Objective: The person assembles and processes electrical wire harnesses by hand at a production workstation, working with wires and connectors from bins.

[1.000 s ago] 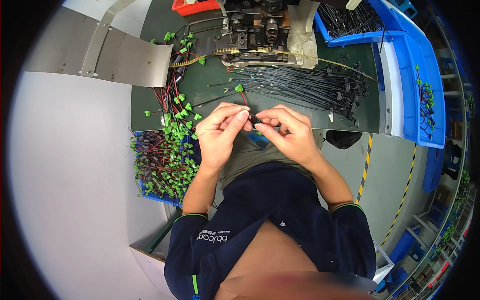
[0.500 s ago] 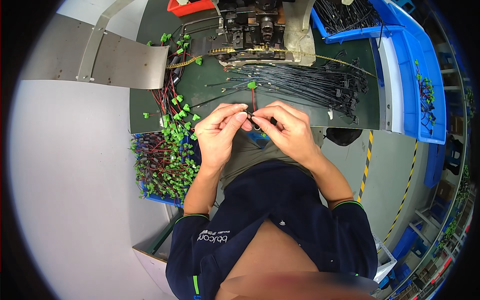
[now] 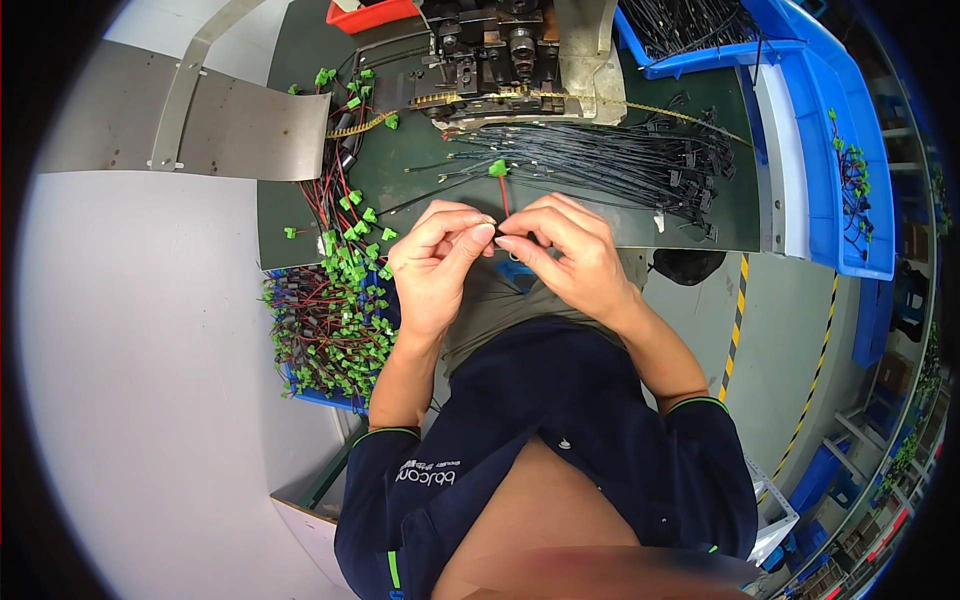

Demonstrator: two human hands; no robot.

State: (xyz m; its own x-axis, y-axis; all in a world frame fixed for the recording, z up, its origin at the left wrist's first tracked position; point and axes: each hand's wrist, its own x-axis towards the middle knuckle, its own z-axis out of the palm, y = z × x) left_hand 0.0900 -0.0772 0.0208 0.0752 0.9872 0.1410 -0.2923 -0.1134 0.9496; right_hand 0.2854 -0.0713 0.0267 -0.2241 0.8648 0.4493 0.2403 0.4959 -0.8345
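Just in front of the table's near edge, my left hand (image 3: pixel 437 262) and my right hand (image 3: pixel 572 252) meet fingertip to fingertip. Both are closed in a pinch on one wire lead. Its red wire (image 3: pixel 504 197) rises between the hands and ends in a green connector (image 3: pixel 498 169) lying over the table. A small dark part of the lead shows between the thumbs; the fingers hide most of it. Beyond the hands, black cables (image 3: pixel 620 165) lie in a spread bundle. Leads with green connectors (image 3: pixel 350 235) hang over the table edge beside my left hand.
A metal press machine (image 3: pixel 510 55) stands at the back, with a brass terminal strip (image 3: pixel 590 97) running through it. A metal chute (image 3: pixel 240 110) reaches in from the left. Blue bins (image 3: pixel 835 160) stand right, a full blue bin (image 3: pixel 325 395) lower left, a red tray (image 3: pixel 370 15) at the back.
My right fingers have shifted slightly in their pinch, and the dark part between the hands shows less than before. The green connector and red wire stay almost in place. The view has shifted slightly.
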